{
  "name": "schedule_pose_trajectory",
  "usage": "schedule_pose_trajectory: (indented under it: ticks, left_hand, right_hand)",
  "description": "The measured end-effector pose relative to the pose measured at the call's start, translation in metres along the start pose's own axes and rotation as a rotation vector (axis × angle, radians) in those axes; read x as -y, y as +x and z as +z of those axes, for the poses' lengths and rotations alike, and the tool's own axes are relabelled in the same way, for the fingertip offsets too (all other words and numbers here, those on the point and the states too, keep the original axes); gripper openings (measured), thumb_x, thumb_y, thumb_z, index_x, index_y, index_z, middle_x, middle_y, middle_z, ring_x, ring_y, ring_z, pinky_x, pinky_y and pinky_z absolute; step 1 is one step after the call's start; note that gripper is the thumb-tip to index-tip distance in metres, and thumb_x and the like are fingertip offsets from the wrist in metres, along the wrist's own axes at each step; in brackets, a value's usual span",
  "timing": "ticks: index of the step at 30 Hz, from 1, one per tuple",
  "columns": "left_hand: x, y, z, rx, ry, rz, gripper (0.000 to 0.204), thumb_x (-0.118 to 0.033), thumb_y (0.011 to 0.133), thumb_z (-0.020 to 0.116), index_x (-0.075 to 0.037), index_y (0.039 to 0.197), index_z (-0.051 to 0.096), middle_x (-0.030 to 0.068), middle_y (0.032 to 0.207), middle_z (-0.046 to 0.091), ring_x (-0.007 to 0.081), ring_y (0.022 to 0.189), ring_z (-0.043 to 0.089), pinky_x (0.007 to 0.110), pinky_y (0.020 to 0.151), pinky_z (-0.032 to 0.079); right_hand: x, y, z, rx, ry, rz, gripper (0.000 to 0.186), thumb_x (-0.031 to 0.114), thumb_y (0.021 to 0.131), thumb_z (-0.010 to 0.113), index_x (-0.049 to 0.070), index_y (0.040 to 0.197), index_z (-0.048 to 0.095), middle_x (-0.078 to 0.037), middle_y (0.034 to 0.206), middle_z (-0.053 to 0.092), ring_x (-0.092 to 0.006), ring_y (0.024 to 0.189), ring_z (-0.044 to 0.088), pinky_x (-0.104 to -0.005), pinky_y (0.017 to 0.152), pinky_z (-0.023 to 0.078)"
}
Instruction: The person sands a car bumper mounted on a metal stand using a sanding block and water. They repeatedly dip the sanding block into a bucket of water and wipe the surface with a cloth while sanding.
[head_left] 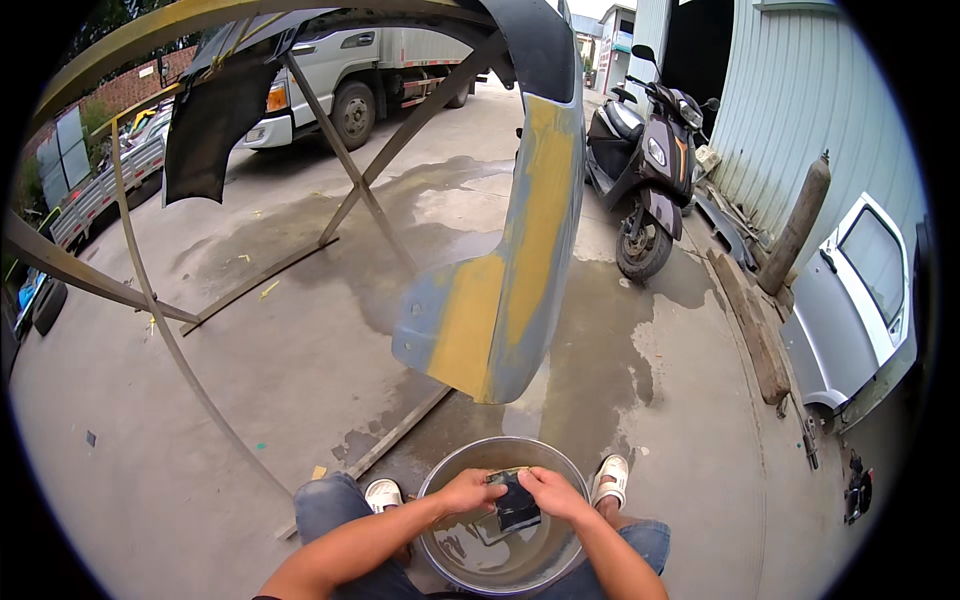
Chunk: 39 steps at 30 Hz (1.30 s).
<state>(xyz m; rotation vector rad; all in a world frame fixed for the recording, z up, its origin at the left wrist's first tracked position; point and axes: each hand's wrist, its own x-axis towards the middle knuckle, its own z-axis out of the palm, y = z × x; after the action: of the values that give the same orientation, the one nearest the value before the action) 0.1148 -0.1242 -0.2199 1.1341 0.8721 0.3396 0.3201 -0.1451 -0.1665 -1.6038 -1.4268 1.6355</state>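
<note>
so, with left hand [468, 491] and right hand [554, 494] i pinch the sheet [518, 508], best done evenly, over the basin [445, 478] beneath my grip.

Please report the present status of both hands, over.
Left grip and right grip both holding dark sheet. Sheet over metal basin. Gray-and-yellow panel ahead, not touching either grip.

And here's the dark, flat, roughly rectangular piece [517, 508], a yellowish strip showing along its top edge, held up by that upper part, facing us, slightly tilted, its lower edge hanging over the round metal basin [448, 556]!
</note>
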Motion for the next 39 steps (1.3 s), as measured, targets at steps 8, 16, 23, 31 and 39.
schedule_pose_trajectory:
  ticks: [8,16,23,31,39]
  left_hand:
    - [0.131,0.098,0.021,-0.019,0.821,-0.188,0.046,-0.024,0.079,0.067,-0.002,0.119,0.063,0.0197,0.109,0.066,0.0329,0.095,0.066,0.039,0.083,0.054]
    - [0.195,0.114,0.04,-0.184,0.801,-0.686,0.043,-0.027,0.082,0.057,-0.008,0.119,0.067,0.0202,0.125,0.062,0.0342,0.117,0.059,0.042,0.098,0.046]
    - [0.193,0.101,0.049,-0.67,-0.092,-0.499,0.063,-0.034,0.066,0.082,0.001,0.117,0.066,0.0211,0.116,0.066,0.0324,0.107,0.064,0.04,0.089,0.05]
    - [0.231,0.088,0.055,-0.792,0.401,-0.806,0.049,-0.037,0.078,0.072,-0.002,0.112,0.068,0.014,0.109,0.069,0.0303,0.102,0.066,0.044,0.087,0.052]
    - [-0.027,-0.06,0.041,-0.904,-0.406,-0.418,0.049,-0.038,0.102,0.041,-0.002,0.136,0.045,0.0162,0.128,0.055,0.0312,0.105,0.061,0.045,0.062,0.063]
  right_hand:
    - [0.063,-0.042,-0.015,-0.126,-0.168,-0.332,0.054,0.038,0.09,0.065,-0.004,0.123,0.059,-0.02,0.117,0.065,-0.0306,0.106,0.065,-0.0373,0.091,0.05]
    - [0.07,-0.008,-0.049,0.0,0.065,-0.259,0.045,0.03,0.096,0.062,-0.005,0.124,0.058,-0.012,0.106,0.067,-0.0199,0.096,0.065,-0.0307,0.082,0.053]
    - [0.084,0.043,-0.059,0.288,0.278,-0.063,0.053,0.037,0.099,0.056,-0.003,0.132,0.047,-0.017,0.124,0.057,-0.0223,0.106,0.06,-0.034,0.082,0.055]
    - [0.097,0.062,-0.061,0.559,0.603,-0.002,0.077,0.054,0.094,0.054,-0.006,0.137,0.033,-0.026,0.133,0.046,-0.0345,0.122,0.05,-0.0495,0.098,0.048]
    - [0.133,0.069,-0.04,0.676,1.035,-0.028,0.082,0.065,0.086,0.059,0.003,0.136,0.037,-0.014,0.129,0.05,-0.0319,0.122,0.049,-0.0477,0.105,0.041]
